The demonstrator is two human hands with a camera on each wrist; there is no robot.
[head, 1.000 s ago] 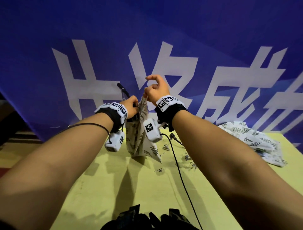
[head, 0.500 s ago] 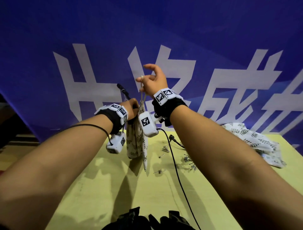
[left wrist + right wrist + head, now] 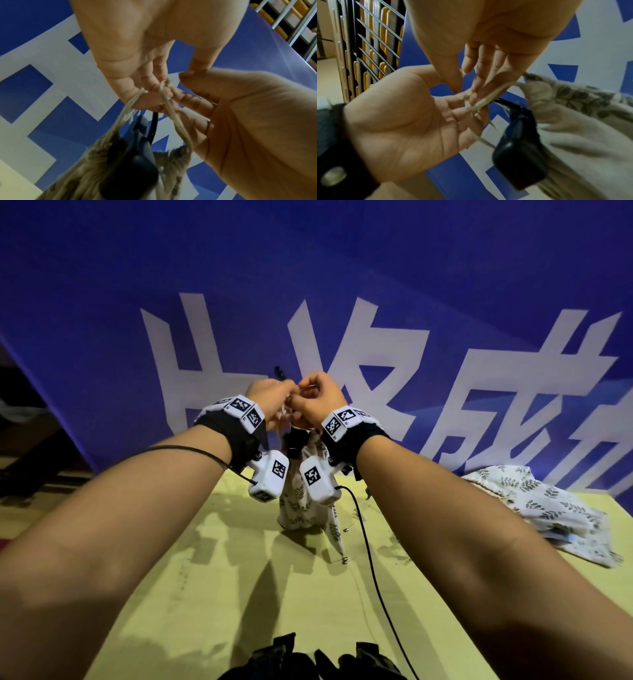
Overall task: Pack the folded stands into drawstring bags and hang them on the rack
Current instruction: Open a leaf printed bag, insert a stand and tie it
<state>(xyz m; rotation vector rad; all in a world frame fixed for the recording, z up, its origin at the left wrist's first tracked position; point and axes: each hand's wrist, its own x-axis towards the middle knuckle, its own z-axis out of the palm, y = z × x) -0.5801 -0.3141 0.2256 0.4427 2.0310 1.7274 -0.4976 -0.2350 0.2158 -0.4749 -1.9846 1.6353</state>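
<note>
A leaf-print drawstring bag [image 3: 301,508] hangs over the yellow table [image 3: 205,594], with a black folded stand [image 3: 294,440] poking out of its gathered mouth. Both hands meet above it. My left hand [image 3: 274,402] has the pale drawstring [image 3: 135,100] looped over its curled fingers. My right hand [image 3: 315,402] pinches another strand of the drawstring [image 3: 164,86] just beside it. The right wrist view shows the cord [image 3: 481,102] stretched from the fingers to the bag [image 3: 573,135] and the stand [image 3: 518,159]. A thin black rod [image 3: 279,371] sticks up just behind the hands.
A heap of leaf-print bags [image 3: 548,508] lies at the table's right. Small metal bits [image 3: 346,559] and a black cable [image 3: 376,577] lie near the bag. Black stands [image 3: 308,662] sit at the near edge. A blue banner [image 3: 102,337] stands close behind.
My left hand has risen from the bag's neck to the cord. My right hand has come down to meet it. The bag hangs higher, with its mouth drawn tighter.
</note>
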